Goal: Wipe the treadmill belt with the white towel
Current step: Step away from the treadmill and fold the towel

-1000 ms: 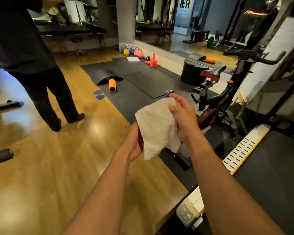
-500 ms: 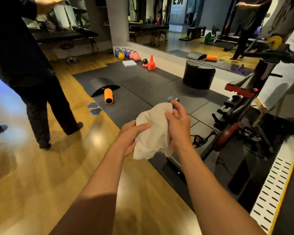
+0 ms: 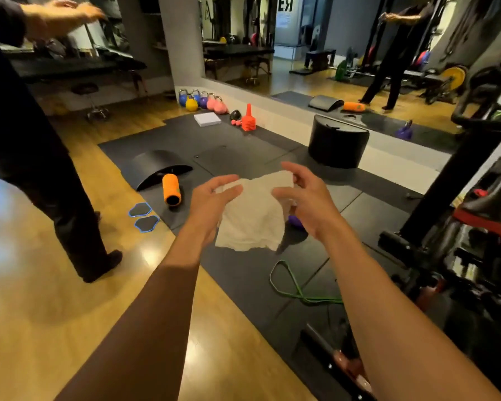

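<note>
Far left: a person in dark clothes (image 3: pixel 26 146) is standing on the wooden floor, near an orange cylindrical foam roller (image 3: pixel 171 189).
Left hand: the left hand (image 3: pixel 211 204) is pinching the upper left edge of the white terry-cloth towel (image 3: pixel 252 218).
Towel: it is hanging in the air between both hands, above the dark floor mat (image 3: pixel 243 273).
Right hand: the right hand (image 3: pixel 307 204) is pinching the upper right corner, its other fingers spreading loosely.
Change: half a second ago the hands were close together and the towel was bunched; now they are drawing apart and opening it out.
Meaning: the cloth is being readied, so by my judgement wiping is not yet starting.
Treadmill belt: it is lying out of view, the camera having swung left of it.
Containers: only a black drum-shaped block (image 3: pixel 339 143) is sitting by the mirror wall; its top is closed, so any contents are hidden.
Far right: a black-and-red exercise bike (image 3: pixel 475 227) is standing.
</note>
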{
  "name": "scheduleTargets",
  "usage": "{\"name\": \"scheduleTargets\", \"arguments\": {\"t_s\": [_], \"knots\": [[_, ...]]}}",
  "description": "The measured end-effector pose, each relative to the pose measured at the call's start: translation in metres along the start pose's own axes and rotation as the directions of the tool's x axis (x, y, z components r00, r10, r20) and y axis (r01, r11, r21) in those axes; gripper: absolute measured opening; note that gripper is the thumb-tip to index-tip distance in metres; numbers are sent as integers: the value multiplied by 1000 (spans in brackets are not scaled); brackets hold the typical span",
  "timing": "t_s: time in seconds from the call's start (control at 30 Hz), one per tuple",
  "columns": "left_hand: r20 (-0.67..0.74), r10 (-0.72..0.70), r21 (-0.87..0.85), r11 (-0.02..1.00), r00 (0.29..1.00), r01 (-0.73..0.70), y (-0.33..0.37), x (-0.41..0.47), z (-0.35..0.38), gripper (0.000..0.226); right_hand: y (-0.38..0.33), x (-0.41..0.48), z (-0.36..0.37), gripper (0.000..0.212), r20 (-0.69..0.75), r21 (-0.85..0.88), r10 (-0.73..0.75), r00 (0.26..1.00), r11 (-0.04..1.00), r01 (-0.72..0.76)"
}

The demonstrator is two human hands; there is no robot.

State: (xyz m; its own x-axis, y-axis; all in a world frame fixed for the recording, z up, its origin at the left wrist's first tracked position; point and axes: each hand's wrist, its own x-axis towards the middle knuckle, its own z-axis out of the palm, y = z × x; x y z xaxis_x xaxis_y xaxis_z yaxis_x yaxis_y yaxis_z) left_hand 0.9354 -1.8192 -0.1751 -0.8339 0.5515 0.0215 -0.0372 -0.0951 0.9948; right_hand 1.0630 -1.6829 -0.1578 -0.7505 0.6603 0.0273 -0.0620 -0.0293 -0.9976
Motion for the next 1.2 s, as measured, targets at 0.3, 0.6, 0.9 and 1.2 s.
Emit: {"name": "scheduleTargets", "arguments": {"t_s": [0.3,0.6,0.9,1.2], "knots": [[286,101,347,916,953,-201,37,233,1,31,-22,200,28,27,-219,-368,-185,958,925,94],[381,178,423,839,907,-342,37,452,49,24,-15,419,6,19,-276,-474,-237,931,877,83],[457,214,477,761,863,-441,29,667,92,21,-10,634,-8,32,-334,-397,-143,932,918,-1],[511,168,289,890,843,-353,0,883,166,21,20,845,-17,37,-499,-112,-39,866,993,-21]]}}
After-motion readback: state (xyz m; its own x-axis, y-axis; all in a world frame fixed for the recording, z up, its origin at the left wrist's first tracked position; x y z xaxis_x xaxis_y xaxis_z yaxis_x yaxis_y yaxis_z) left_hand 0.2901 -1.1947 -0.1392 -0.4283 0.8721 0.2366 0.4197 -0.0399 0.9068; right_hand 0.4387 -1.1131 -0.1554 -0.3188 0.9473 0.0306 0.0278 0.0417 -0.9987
